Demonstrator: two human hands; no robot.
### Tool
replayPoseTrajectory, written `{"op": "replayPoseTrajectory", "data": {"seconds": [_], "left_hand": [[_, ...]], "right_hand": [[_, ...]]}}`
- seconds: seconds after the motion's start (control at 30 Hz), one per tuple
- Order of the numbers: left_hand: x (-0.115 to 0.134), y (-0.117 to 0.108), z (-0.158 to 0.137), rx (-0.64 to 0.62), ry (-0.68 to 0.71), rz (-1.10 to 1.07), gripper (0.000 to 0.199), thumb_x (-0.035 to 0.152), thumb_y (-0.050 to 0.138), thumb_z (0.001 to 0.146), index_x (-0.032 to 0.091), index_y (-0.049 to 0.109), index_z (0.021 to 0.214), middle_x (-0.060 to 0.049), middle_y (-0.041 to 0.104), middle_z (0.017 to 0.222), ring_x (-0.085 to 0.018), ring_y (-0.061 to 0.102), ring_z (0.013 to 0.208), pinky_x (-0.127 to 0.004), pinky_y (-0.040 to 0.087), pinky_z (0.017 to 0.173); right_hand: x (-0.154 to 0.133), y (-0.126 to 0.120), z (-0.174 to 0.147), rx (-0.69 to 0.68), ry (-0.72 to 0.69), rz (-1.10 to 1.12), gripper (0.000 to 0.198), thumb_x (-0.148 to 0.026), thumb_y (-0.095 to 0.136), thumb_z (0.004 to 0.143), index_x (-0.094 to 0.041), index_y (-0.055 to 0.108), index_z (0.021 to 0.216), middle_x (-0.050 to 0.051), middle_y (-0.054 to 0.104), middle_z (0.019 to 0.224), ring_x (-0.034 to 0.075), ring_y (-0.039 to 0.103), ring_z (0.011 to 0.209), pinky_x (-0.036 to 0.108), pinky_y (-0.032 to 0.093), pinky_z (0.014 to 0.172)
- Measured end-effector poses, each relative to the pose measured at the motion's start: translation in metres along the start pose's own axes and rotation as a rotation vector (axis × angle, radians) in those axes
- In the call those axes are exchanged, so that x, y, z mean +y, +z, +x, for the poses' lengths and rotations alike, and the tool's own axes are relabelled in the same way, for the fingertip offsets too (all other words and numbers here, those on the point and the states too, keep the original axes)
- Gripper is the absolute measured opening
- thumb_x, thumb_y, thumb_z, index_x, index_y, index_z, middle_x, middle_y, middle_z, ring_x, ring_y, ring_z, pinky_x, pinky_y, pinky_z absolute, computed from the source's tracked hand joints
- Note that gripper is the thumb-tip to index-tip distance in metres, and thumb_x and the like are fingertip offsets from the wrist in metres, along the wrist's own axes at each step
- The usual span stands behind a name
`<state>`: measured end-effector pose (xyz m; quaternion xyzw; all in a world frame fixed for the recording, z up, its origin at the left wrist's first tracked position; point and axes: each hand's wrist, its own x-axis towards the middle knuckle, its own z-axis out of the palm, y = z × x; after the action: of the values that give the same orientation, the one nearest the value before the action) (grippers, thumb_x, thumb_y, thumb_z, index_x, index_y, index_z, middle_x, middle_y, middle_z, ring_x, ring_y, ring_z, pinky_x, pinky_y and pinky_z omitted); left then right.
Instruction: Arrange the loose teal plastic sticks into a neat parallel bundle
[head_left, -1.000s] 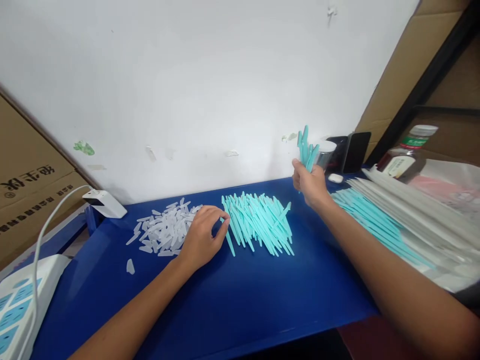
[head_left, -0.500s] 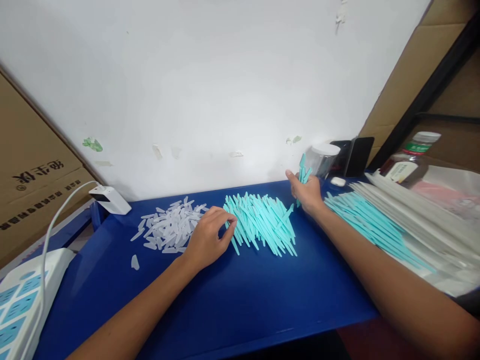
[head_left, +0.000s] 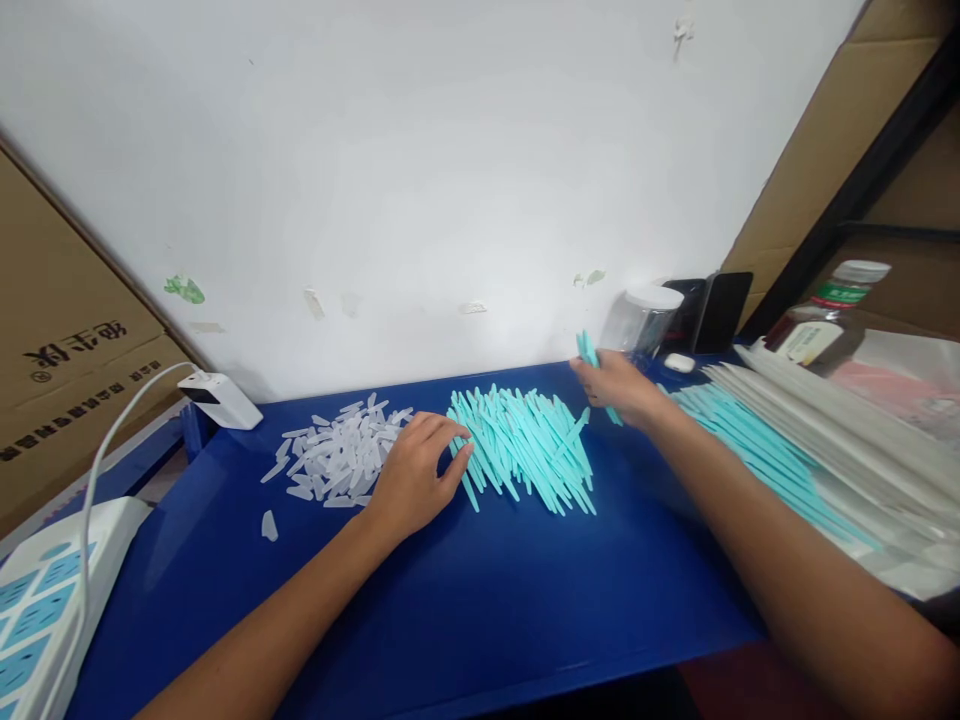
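My right hand (head_left: 616,387) is closed around a few slim turquoise plastic sticks (head_left: 587,350), held upright and tilted just right of the large pile. That pile of turquoise sticks (head_left: 525,450) lies on the blue table, most of them slanting the same way. At its left edge rests my left hand (head_left: 420,468), loosely curved with a gap between thumb and fingers and nothing visible between them. A heap of small translucent white blade-shaped pieces (head_left: 341,455) sits left of that hand, partly hidden by it. One white piece (head_left: 269,526) lies apart, nearer me.
More turquoise sticks (head_left: 765,460) lie beside clear plastic bags (head_left: 892,480) on the right. Behind my right hand are a lidded clear jar (head_left: 641,318), a white earphone case (head_left: 679,364) and a dark bottle (head_left: 814,335). A power strip (head_left: 97,570) and white charger (head_left: 225,402) stand left.
The sticks in my right hand have turned, their upper ends shifting left and down and gathering closer together. The left hand has hardly moved.
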<state>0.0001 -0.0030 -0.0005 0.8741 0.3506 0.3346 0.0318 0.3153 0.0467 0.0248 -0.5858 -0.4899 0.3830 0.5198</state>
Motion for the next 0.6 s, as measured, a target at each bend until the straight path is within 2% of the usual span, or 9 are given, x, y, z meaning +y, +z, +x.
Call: {"op": "replayPoseTrajectory", "data": {"seconds": [0.13, 0.23, 0.27, 0.33, 0.4, 0.5, 0.6], "left_hand": [[-0.005, 0.001, 0.0, 0.021, -0.142, 0.164, 0.014, 0.03, 0.056, 0.101, 0.019, 0.066, 0.102, -0.008, 0.069, 0.092, -0.027, 0.06, 0.089, -0.047, 0.049, 0.086], [-0.008, 0.002, 0.0, -0.001, -0.168, 0.2, 0.018, 0.033, 0.055, 0.102, 0.02, 0.066, 0.099, -0.008, 0.068, 0.09, -0.027, 0.06, 0.088, -0.047, 0.05, 0.086], [-0.008, 0.002, -0.001, -0.012, -0.159, 0.192, 0.02, 0.035, 0.054, 0.103, 0.019, 0.066, 0.101, -0.008, 0.07, 0.093, -0.027, 0.06, 0.091, -0.048, 0.05, 0.089], [-0.006, 0.002, -0.002, -0.041, -0.15, 0.177, 0.027, 0.043, 0.055, 0.103, 0.019, 0.066, 0.107, -0.009, 0.071, 0.103, -0.028, 0.061, 0.1, -0.049, 0.049, 0.095], [-0.002, 0.002, -0.003, -0.092, -0.159, 0.164, 0.042, 0.057, 0.058, 0.099, 0.02, 0.065, 0.118, -0.01, 0.069, 0.116, -0.031, 0.06, 0.111, -0.052, 0.048, 0.1], [0.005, 0.002, -0.006, -0.209, -0.144, 0.123, 0.078, 0.076, 0.065, 0.085, 0.023, 0.054, 0.141, -0.014, 0.057, 0.143, -0.038, 0.051, 0.132, -0.061, 0.043, 0.111], [0.014, 0.004, -0.008, -0.29, -0.104, 0.062, 0.101, 0.082, 0.067, 0.077, 0.026, 0.038, 0.156, -0.016, 0.038, 0.162, -0.043, 0.035, 0.148, -0.066, 0.036, 0.118]], "right_hand": [[-0.017, 0.01, -0.026, -0.24, 0.104, -0.139, 0.026, -0.018, 0.065, 0.096, -0.02, 0.051, 0.074, -0.003, 0.055, 0.052, 0.011, 0.047, 0.037, 0.024, 0.037, 0.037], [-0.026, 0.022, -0.042, -0.346, 0.14, -0.198, 0.011, -0.02, 0.061, 0.1, -0.019, 0.054, 0.091, 0.0, 0.064, 0.063, 0.014, 0.057, 0.041, 0.027, 0.047, 0.042], [-0.029, 0.025, -0.046, -0.378, 0.158, -0.222, 0.008, -0.023, 0.06, 0.101, -0.018, 0.054, 0.101, 0.002, 0.068, 0.071, 0.016, 0.061, 0.045, 0.028, 0.052, 0.045], [-0.035, 0.029, -0.053, -0.417, 0.187, -0.266, 0.024, -0.03, 0.058, 0.103, -0.016, 0.05, 0.121, 0.009, 0.074, 0.09, 0.018, 0.07, 0.054, 0.032, 0.059, 0.055], [-0.039, 0.03, -0.057, -0.429, 0.186, -0.297, 0.039, -0.036, 0.058, 0.104, -0.016, 0.046, 0.135, 0.015, 0.073, 0.112, 0.019, 0.074, 0.062, 0.035, 0.063, 0.065], [-0.042, 0.03, -0.058, -0.417, 0.154, -0.33, 0.044, -0.039, 0.055, 0.106, -0.017, 0.045, 0.142, 0.019, 0.066, 0.134, 0.019, 0.076, 0.069, 0.036, 0.063, 0.072], [-0.04, 0.028, -0.057, -0.362, 0.085, -0.427, 0.043, -0.038, 0.056, 0.105, -0.017, 0.048, 0.142, 0.018, 0.066, 0.135, 0.022, 0.077, 0.086, 0.035, 0.062, 0.077]]}}
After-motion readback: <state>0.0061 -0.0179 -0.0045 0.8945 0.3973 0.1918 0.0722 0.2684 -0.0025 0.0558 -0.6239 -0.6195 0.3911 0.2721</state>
